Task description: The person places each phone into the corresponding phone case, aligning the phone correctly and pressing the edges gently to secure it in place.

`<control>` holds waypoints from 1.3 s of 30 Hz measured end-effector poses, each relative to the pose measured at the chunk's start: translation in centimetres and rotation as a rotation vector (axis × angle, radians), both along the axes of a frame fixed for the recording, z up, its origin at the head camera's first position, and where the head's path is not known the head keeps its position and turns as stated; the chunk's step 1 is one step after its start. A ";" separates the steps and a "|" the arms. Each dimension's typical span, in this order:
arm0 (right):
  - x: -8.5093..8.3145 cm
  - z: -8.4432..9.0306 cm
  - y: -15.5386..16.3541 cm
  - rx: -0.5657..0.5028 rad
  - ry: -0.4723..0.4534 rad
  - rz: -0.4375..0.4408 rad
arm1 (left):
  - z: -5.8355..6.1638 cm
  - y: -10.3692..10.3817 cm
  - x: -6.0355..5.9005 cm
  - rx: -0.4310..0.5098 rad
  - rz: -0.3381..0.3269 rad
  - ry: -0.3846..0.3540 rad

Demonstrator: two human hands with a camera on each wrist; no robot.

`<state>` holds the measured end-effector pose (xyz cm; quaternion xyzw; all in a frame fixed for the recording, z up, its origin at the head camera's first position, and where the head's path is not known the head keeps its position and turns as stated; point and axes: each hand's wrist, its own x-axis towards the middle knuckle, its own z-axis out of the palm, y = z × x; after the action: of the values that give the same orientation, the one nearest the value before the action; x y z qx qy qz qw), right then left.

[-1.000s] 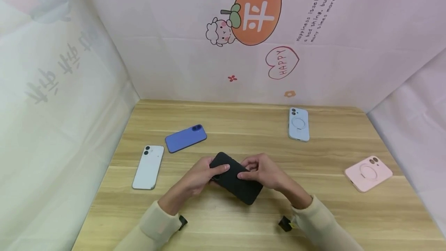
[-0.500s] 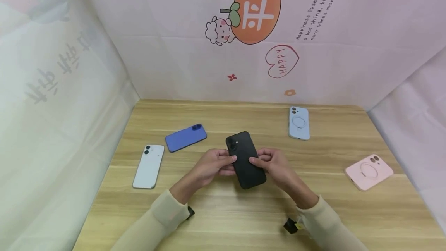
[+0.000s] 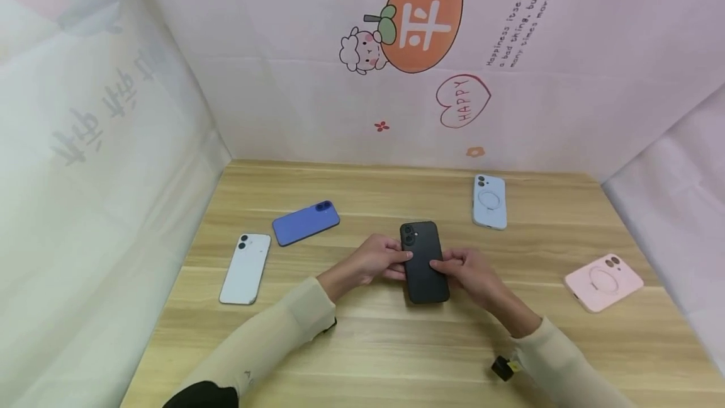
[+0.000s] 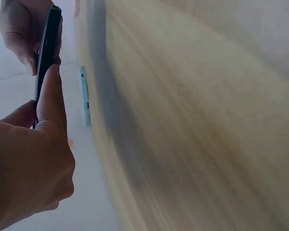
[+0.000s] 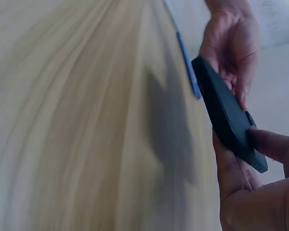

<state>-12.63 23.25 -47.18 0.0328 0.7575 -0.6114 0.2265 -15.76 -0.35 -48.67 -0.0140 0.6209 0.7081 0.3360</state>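
A black phone (image 3: pixel 426 283), its back and camera lenses facing up, is held above the middle of the table between both hands. My left hand (image 3: pixel 376 258) pinches its left edge, thumb on the back and fingers underneath. At the lower right edge, my right hand (image 3: pixel 471 274) grips it the same way. In the left wrist view the phone (image 4: pixel 48 43) is seen edge-on, raised off the wood. The right wrist view shows the phone's thick dark rim (image 5: pixel 221 115), with its shadow on the table below. Its screen side is hidden.
On the wooden table (image 3: pixel 362 357) lie a blue phone (image 3: pixel 306 224) and a white phone (image 3: pixel 245 269) to the left. A light blue phone case with a ring (image 3: pixel 489 203) is at the back right, a pink one (image 3: pixel 603 283) farther right. Fabric walls (image 3: pixel 283 99) enclose the table.
Both hands have turned the black phone from a slant to nearly upright and shifted it to the right. Its camera lenses have come into view. The other phones and cases lie still.
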 end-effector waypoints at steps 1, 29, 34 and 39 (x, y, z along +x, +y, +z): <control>0.0 -0.2 0.2 0.021 -0.003 -0.003 | -0.2 0.3 -0.2 -0.007 -0.005 -0.006; 0.5 -1.6 1.2 0.430 0.150 0.040 | -0.8 2.5 -0.6 -0.456 -0.138 0.311; 0.5 -1.7 1.1 0.491 0.191 0.067 | -0.7 2.3 -0.7 -0.491 -0.141 0.365; 0.5 -1.7 1.1 0.514 0.220 0.077 | -0.7 2.2 -0.5 -0.445 -0.107 0.353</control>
<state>-12.13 24.33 -48.84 -0.0060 0.9085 -0.3899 0.1503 -16.26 1.88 -49.38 0.0690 0.8099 0.5270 0.2482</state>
